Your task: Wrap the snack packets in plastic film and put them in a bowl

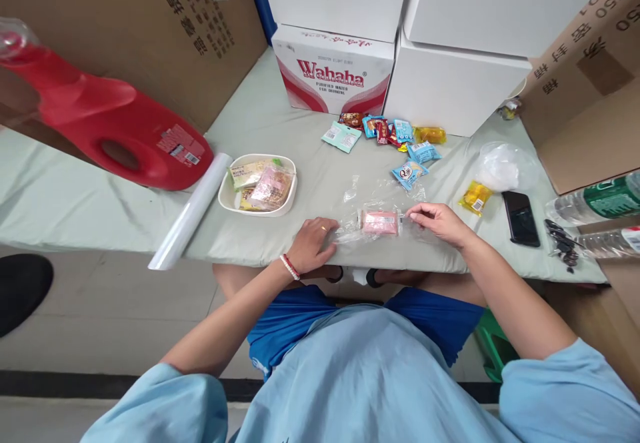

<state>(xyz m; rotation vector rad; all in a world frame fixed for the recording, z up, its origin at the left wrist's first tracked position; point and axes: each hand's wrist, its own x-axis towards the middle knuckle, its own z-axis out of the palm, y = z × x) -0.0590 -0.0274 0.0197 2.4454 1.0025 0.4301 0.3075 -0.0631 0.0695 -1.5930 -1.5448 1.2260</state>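
A pink snack packet (380, 222) lies on a sheet of clear plastic wrap (385, 196) near the table's front edge. My left hand (314, 243) rests to its left, fingers curled and pressing down on the wrap's left end. To the packet's right, my right hand (436, 220) pinches the wrap's right end. A white bowl (230, 198) holding wrapped snacks sits further left. A roll of plastic wrap (190, 213) lies beside the bowl, overhanging the table edge.
Several small snack packets (395, 133) lie at the back by a Wahaha box (335, 70) and white boxes (450, 83). A red jug (110, 126) lies at left. On the right are a yellow packet (475, 196), a phone (520, 218), keys (560, 243), water bottles (600, 203) and a crumpled clear bag (505, 166).
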